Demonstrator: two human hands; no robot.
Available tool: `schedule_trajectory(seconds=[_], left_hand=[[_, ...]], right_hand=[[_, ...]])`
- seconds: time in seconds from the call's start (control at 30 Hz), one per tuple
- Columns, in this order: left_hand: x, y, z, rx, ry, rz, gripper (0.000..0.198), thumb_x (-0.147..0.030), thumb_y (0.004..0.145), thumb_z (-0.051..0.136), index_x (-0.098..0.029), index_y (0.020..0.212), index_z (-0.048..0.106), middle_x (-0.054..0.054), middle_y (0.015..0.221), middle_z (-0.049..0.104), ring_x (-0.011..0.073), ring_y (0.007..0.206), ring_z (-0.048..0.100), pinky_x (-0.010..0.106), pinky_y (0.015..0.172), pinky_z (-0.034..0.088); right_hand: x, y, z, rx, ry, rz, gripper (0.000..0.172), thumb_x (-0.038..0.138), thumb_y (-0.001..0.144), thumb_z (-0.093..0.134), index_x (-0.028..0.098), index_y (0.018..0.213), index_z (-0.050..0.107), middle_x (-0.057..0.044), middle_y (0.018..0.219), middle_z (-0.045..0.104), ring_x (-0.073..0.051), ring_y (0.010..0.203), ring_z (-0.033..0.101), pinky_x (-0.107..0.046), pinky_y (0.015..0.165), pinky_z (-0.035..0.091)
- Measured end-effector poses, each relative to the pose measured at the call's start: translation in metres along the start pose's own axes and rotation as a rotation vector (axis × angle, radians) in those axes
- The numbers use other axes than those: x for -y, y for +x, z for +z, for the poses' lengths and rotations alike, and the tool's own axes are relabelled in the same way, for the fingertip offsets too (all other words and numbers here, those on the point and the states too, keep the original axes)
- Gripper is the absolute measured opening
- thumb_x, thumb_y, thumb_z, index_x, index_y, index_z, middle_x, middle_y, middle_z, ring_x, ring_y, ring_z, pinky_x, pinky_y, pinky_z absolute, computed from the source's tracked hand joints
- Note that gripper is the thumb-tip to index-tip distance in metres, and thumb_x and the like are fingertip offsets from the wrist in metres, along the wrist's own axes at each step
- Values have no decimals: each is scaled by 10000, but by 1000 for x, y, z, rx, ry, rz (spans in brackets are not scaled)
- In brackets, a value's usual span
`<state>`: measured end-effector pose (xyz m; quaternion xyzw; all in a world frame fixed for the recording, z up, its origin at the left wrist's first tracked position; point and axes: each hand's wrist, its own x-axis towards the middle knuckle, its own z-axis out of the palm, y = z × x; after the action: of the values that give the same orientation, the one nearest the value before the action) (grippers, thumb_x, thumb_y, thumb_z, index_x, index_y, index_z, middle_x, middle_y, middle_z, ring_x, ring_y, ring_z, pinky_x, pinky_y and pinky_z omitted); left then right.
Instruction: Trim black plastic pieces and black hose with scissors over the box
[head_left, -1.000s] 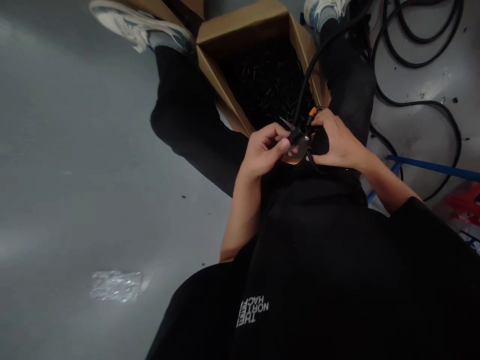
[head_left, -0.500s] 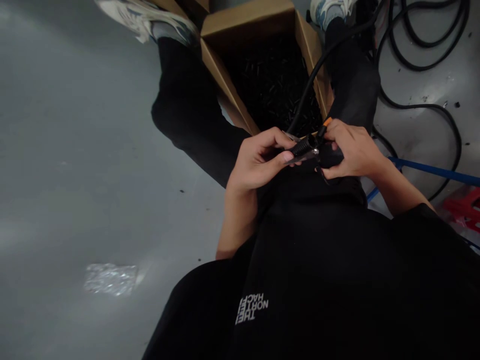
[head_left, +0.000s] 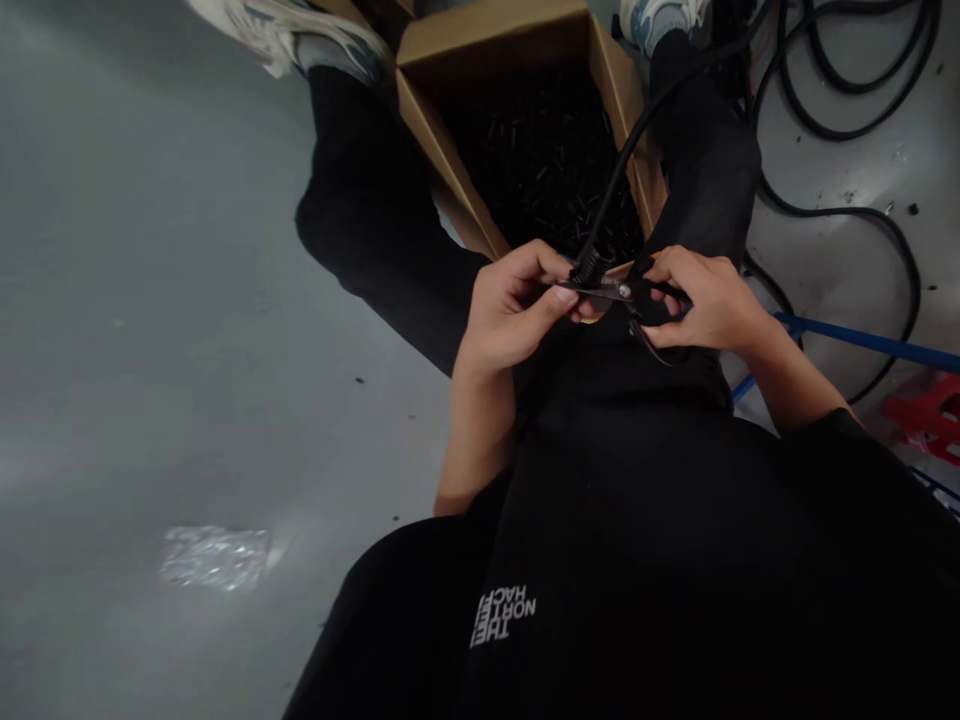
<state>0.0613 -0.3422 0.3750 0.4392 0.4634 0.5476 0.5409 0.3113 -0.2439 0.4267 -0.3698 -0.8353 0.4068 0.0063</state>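
My left hand [head_left: 514,305] is closed, thumb and fingers pinching a black ribbed cable sleeve [head_left: 594,264] at the end of a thick black cable [head_left: 616,175]. In my right hand [head_left: 701,300] is a pair of scissors [head_left: 625,291], its dark handle loops around my fingers and thumb. The blades point left across the near side of the ribbed sleeve, and their tips reach my left fingertips. Whether the blades touch the sleeve I cannot tell. Both hands are above my lap, by the near edge of a cardboard box.
Between my legs stands the open cardboard box [head_left: 487,30] with many small black pieces inside. Coiled black cable [head_left: 847,212] lies on the floor at right, near a blue bar [head_left: 877,341] and a red plastic object [head_left: 926,412]. A clear plastic packet [head_left: 216,557] lies at left.
The ribbed sleeve has tilted up and away, and its open end has turned. The scissors have shifted slightly left and away, with the blades more level. The orange tip by my right hand no longer shows.
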Motion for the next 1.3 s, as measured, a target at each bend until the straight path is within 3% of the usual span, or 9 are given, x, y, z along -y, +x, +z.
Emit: schedule_trajectory(seconds=[0.17, 0.4, 0.57, 0.67, 0.77, 0.87, 1.07, 1.3], left_hand=[[15, 1, -3, -54, 47, -2, 553, -789, 1021, 776, -251, 964, 662, 0, 776, 710, 199, 685, 786, 317, 566, 662], [31, 2, -2, -147, 154, 78, 498, -726, 981, 870, -252, 1041, 729, 24, 977, 788, 225, 899, 819, 362, 810, 702], [23, 2, 4, 58, 31, -24, 529, -755, 956, 876, -244, 993, 744, 24, 850, 782, 202, 716, 777, 340, 655, 662], [17, 5, -1, 111, -8, -39, 527, -760, 970, 858, -244, 964, 750, 19, 787, 764, 192, 658, 754, 328, 614, 654], [16, 8, -11, 119, 15, -11, 521, -765, 1020, 792, -251, 940, 753, 14, 749, 750, 183, 620, 731, 314, 575, 635], [21, 11, -16, 125, 49, 6, 526, -758, 1032, 780, -246, 919, 750, 18, 742, 749, 178, 616, 729, 297, 565, 618], [57, 20, -9, 95, 63, -58, 560, -781, 987, 819, -230, 928, 740, 22, 748, 752, 163, 626, 700, 281, 591, 571], [116, 16, -26, -185, 60, -85, 568, -781, 929, 882, -239, 964, 716, 8, 768, 719, 145, 638, 655, 287, 635, 554]], right_hand=[[2, 0, -3, 23, 80, 25, 353, 442, 842, 831, 232, 1069, 661, -5, 886, 685, -213, 817, 687, -367, 803, 521], [0, 0, 5, 24, 186, 124, 496, 543, 838, 880, 246, 1132, 612, -18, 954, 721, -242, 852, 720, -415, 827, 588], [2, 7, 2, 17, 124, 35, 648, 584, 773, 938, 260, 1225, 605, -80, 1221, 723, -296, 1026, 729, -497, 931, 619], [3, 10, -6, 63, 114, 35, 614, 600, 787, 928, 262, 1196, 619, -52, 1114, 716, -269, 969, 710, -458, 892, 610], [2, 11, -13, 106, 124, 56, 463, 533, 841, 878, 256, 1116, 628, -8, 945, 681, -224, 865, 684, -403, 848, 581], [0, 12, -14, 107, 147, 63, 390, 459, 859, 853, 247, 1090, 620, 1, 910, 667, -210, 832, 682, -390, 843, 561], [-8, 29, 10, 64, 79, 111, 508, 480, 830, 887, 248, 1171, 590, -39, 999, 713, -270, 922, 713, -439, 887, 575], [-42, 41, 37, 28, 128, 222, 305, 378, 878, 802, 259, 1090, 617, 7, 839, 689, -242, 810, 692, -435, 867, 583]])
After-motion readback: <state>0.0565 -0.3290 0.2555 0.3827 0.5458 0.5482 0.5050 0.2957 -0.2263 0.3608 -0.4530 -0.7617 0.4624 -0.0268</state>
